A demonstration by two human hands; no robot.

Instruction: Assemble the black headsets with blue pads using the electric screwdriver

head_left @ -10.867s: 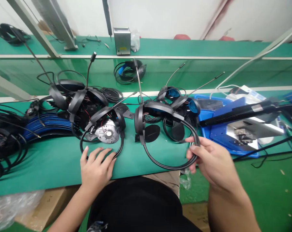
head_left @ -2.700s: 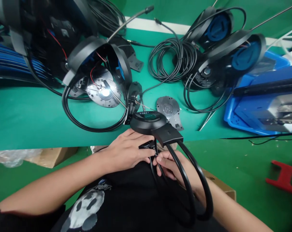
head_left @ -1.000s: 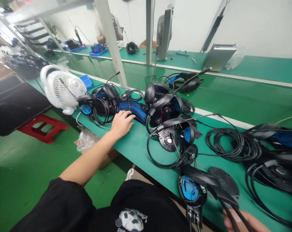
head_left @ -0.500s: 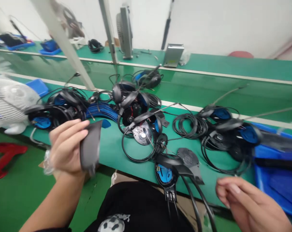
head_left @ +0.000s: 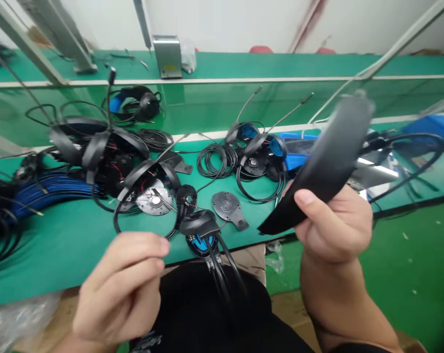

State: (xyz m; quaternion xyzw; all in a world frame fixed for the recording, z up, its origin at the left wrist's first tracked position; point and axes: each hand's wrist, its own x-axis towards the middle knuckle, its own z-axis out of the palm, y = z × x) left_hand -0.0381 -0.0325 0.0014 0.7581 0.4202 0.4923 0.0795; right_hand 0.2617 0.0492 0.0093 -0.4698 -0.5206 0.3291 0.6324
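My right hand (head_left: 330, 220) is raised at the right, thumb and fingers closed around a long, curved black headband cover (head_left: 328, 152). The cover is tilted, its narrow lower end pointing left toward the bench. At the lower left, my left hand (head_left: 122, 284) is loosely closed with its fingers curled; nothing shows in it. A partly open headset (head_left: 200, 223) with blue inside its ear cup lies at the bench edge before me, its two black bands reaching over my lap. Beside it lies a flat black ear-cup plate (head_left: 227, 208).
Headsets with bare speakers (head_left: 156, 198) and coiled cable (head_left: 216, 162) crowd the green bench (head_left: 60, 250). A stack of blue-edged curved strips (head_left: 56, 191) sits at the left. Blue trays (head_left: 299, 159) stand at the right. A metal box (head_left: 166, 56) is on the far shelf.
The view has swung right. A dark curved piece was in my left hand; now my right hand grips the headband cover and my left shows nothing in it.
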